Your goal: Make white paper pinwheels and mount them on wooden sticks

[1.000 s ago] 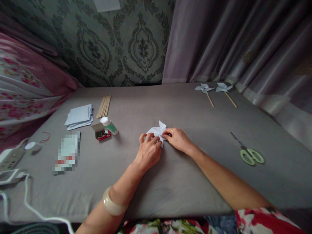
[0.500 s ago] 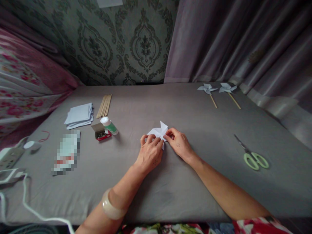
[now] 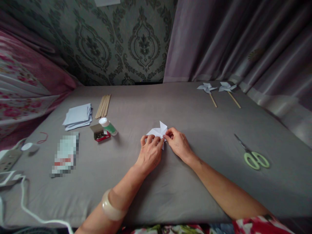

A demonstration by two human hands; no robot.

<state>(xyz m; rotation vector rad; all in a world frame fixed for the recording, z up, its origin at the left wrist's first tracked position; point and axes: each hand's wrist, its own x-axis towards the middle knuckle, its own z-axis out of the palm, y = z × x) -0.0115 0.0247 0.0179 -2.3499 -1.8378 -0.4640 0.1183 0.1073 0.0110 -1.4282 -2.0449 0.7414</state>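
Note:
A white paper pinwheel (image 3: 158, 131) lies at the middle of the cloth-covered table, its folded blades pointing outward. My left hand (image 3: 150, 150) rests over its near left side, fingers bent and pressing on the paper. From the right, my right hand (image 3: 178, 142) pinches the paper near the pinwheel's centre with thumb and forefinger. The fingers hide the lower blades and whatever may be at the centre. To the left stand a glue stick (image 3: 108, 126), tilted against a small open red box (image 3: 101, 135) of small metal pieces.
Stacked white paper (image 3: 77, 116) and wooden sticks (image 3: 103, 106) lie at the back left. Two pinwheels on sticks, one (image 3: 207, 88) beside the other (image 3: 227, 87), lie at the back right. Green-handled scissors (image 3: 253, 157) are at right. A power strip (image 3: 9, 160) and white cable (image 3: 36, 214) sit at left.
Both hands stay on the pinwheel in nearly the same pose. The view has shifted very slightly; nothing else has visibly moved.

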